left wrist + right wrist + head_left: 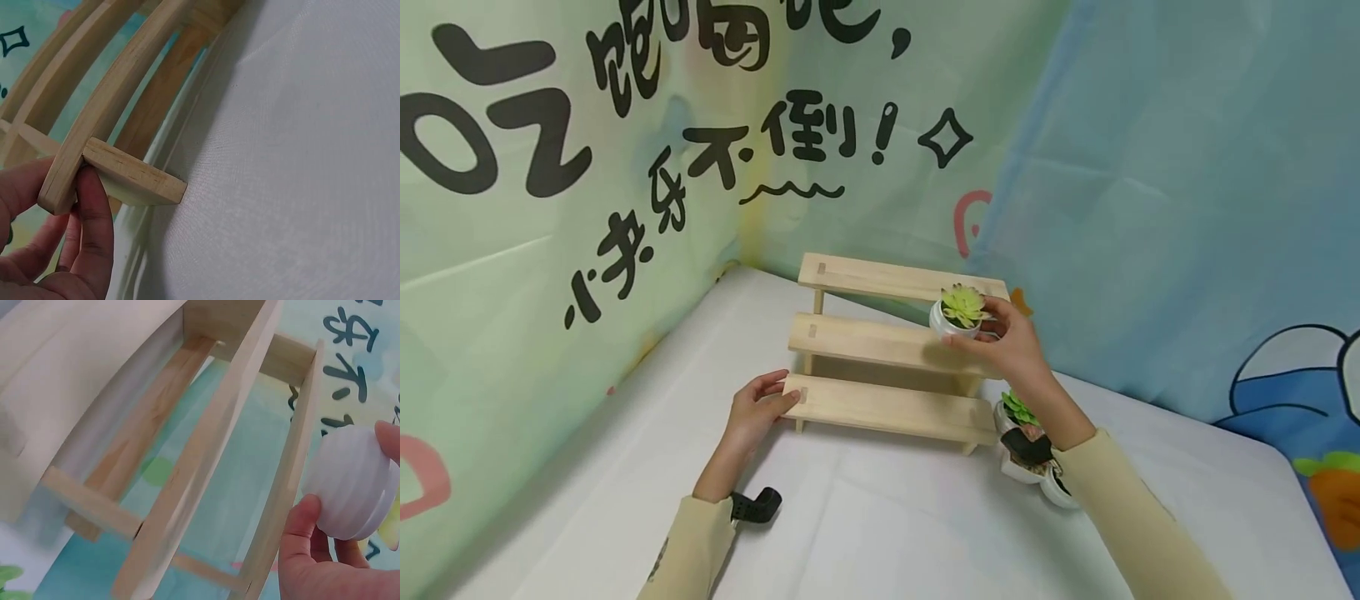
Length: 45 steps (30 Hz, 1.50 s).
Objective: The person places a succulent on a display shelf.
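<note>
A three-tier wooden plant stand (887,407) stands on the white-covered table. My left hand (756,412) pinches the left end of its lowest board, thumb on one face and fingers on the other, as the left wrist view shows at the board's end (62,187). My right hand (1013,340) holds a small potted succulent (958,312) with pale green leaves, off the boards near the right end of the upper two tiers. In the right wrist view its ribbed white pot (350,481) sits between thumb and fingers, beside the stand's boards (200,462).
Several more white pots (1021,471) cluster at the stand's right, one with a green succulent (1018,408); my right forearm and its wrist camera partly cover them. Printed fabric walls (865,200) rise behind and to the left of the white tabletop (880,525).
</note>
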### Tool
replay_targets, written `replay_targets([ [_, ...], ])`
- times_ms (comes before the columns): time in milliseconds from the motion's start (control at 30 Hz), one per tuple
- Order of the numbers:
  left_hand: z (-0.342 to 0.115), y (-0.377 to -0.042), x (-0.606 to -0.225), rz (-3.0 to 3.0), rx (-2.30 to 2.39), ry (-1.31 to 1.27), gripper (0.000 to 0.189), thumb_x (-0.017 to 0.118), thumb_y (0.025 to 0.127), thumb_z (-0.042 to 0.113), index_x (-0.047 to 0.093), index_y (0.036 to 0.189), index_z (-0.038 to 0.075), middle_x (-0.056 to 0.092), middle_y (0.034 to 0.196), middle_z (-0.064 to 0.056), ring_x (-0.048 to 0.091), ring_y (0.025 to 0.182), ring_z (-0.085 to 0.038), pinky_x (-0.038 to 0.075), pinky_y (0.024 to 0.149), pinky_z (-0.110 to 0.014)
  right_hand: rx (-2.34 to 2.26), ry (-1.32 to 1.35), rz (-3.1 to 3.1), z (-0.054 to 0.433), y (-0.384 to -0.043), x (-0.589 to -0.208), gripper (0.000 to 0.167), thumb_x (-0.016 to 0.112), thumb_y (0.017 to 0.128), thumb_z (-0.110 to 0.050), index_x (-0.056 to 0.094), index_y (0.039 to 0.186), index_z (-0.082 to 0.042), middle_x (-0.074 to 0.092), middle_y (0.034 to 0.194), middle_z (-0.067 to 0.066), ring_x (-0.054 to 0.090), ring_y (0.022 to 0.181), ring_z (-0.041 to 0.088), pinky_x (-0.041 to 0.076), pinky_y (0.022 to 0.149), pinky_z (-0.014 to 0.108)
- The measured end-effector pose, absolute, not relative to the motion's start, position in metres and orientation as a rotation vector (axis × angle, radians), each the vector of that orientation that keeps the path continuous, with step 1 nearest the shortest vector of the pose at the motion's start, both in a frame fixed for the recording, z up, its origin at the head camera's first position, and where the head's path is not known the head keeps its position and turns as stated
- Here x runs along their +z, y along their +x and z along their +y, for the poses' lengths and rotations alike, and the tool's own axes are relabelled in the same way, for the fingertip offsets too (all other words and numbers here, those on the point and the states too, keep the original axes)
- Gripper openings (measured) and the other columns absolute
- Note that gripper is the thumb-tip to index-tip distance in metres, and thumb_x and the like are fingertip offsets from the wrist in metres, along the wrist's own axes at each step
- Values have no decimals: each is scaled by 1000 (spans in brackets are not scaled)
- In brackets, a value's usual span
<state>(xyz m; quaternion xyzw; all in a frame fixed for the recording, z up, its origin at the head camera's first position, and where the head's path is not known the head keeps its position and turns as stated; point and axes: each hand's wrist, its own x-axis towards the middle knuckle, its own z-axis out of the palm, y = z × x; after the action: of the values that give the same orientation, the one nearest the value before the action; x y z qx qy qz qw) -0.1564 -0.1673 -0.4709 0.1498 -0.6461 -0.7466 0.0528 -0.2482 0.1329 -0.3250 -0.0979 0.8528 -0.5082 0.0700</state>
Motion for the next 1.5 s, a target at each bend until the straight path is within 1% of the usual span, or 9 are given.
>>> replay_targets([
  [100,-167,-156,-470,-1958,-2279,449,46,67,88,0,52,131,-8,54,117,-23,57,77,-8,51,64,-17,-1561,-319,2556,125,-249,-326,78,77,85,-21,35,149,-6,50,131,14,52,100,12,47,78,15],
  [200,-166,-157,-472,-1958,-2286,459,45,67,88,0,53,130,-8,54,115,-22,57,76,-9,51,63,-17,-1568,-328,2542,117,-251,-328,76,77,85,-20,37,148,-6,51,128,13,52,98,11,48,77,15],
  [433,-164,-154,-478,-1944,-2296,476,44,67,88,-1,53,129,-9,54,113,-21,58,75,-9,51,62,-18,-1576,-375,2523,96,-257,-330,75,77,84,-17,38,147,-6,49,133,16,52,101,16,47,76,15],
  [633,-165,-156,-479,-1925,-2289,466,44,67,87,-2,54,128,-10,55,111,-20,58,76,-11,52,63,-18,-1546,-401,2557,73,-263,-327,74,79,82,-16,41,145,-5,48,138,15,52,103,22,46,80,21],
  [933,-166,-160,-479,-1910,-2289,460,44,67,86,-2,54,128,-10,55,110,-20,58,75,-11,52,63,-18,-1539,-426,2534,50,-277,-322,77,78,83,-17,38,148,-4,46,140,15,51,104,23,47,79,22],
  [1067,-164,-160,-480,-1917,-2283,452,45,68,87,-1,54,128,-10,55,112,-21,57,75,-11,52,62,-18,-1532,-419,2534,42,-284,-320,77,77,83,-16,37,148,-4,46,140,14,50,107,26,47,83,29],
  [1200,-164,-161,-480,-1903,-2275,449,44,67,86,-3,54,127,-11,55,111,-21,57,74,-11,52,61,-18,-1525,-399,2540,31,-291,-318,78,78,83,-17,37,148,-5,47,140,14,49,109,27,46,89,35],
  [1367,-166,-163,-479,-1884,-2280,437,43,67,85,-5,54,126,-11,56,108,-20,58,70,-9,52,60,-19,-1511,-345,2536,20,-301,-316,81,79,82,-21,35,149,-6,46,142,12,48,112,27,46,91,37],
  [1500,-167,-163,-479,-1881,-2278,428,43,67,85,-5,55,126,-11,56,107,-18,58,70,-7,51,60,-18,-1521,-352,2525,15,-308,-316,82,79,83,-21,35,150,-7,45,142,11,48,115,28,46,91,36],
])
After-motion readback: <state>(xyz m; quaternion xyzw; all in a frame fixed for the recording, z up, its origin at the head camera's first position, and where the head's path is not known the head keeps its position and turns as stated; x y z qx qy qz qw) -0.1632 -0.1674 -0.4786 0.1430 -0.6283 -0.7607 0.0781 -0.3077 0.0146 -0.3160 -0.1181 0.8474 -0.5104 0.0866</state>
